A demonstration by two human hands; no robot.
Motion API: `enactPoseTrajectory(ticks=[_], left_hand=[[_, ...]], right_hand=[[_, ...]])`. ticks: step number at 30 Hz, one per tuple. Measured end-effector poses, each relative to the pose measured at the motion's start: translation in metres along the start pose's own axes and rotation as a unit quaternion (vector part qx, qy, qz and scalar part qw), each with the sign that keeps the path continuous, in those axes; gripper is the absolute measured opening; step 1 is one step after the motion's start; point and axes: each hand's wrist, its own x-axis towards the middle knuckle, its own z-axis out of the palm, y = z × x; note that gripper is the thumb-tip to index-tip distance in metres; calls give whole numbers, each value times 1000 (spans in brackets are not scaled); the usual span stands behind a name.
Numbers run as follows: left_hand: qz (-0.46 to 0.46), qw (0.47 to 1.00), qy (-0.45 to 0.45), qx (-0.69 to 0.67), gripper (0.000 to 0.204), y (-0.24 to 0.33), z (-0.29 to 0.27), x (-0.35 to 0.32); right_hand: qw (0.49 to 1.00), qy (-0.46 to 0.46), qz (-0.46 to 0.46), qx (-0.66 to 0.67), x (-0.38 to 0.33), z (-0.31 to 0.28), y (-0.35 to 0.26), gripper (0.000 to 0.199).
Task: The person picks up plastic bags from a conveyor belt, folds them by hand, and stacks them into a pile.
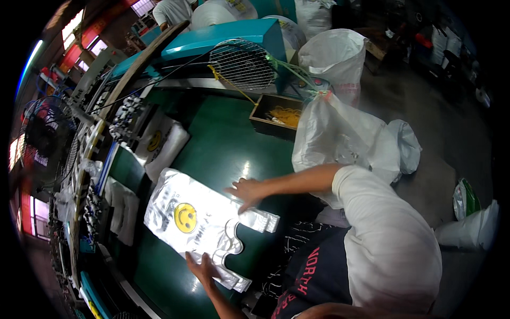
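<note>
A stack of white plastic vest-style carrier bags (169, 212), printed with a yellow smiley face, lies flat on a dark green table (212, 133). Its two handle strips point toward my body, with a rounded cut-out between them. My left hand (202, 268), fingers spread, rests at the stack's lower edge near one handle strip. On the opposite edge, close to the other handle strip, my right hand (249, 191) has its fingers stretched out and slightly blurred. Neither hand is closed around anything. Another pile of smiley bags (167, 141) lies beyond, by the machine.
A wooden box (257, 119) of yellow ties stands at the table's far right, beside a white woven sack (340, 133). A racket (243, 64) leans against the teal machine housing (223, 40). More white bags (123, 212) lie among the machine parts at left. Another person (172, 11) is at the back.
</note>
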Motion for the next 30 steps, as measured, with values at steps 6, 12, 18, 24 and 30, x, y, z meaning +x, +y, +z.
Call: enactPoseTrajectory(ticks=[6, 12, 18, 24, 30], left_hand=[[21, 969, -16, 246, 91, -1, -5, -56], [44, 965, 29, 256, 57, 16, -6, -55], [173, 922, 88, 334, 34, 39, -19, -30], [-186, 969, 6, -160, 44, 12, -14, -68], [-81, 989, -123, -21, 53, 54, -21, -114]], right_hand=[[992, 84, -19, -91, -7, 48, -68, 93], [994, 102, 0, -29, 3, 46, -60, 85], [998, 19, 60, 9, 16, 37, -40, 75], [959, 122, 44, 251, -22, 12, -31, 79], [977, 17, 48, 209, -62, -36, -42, 47]])
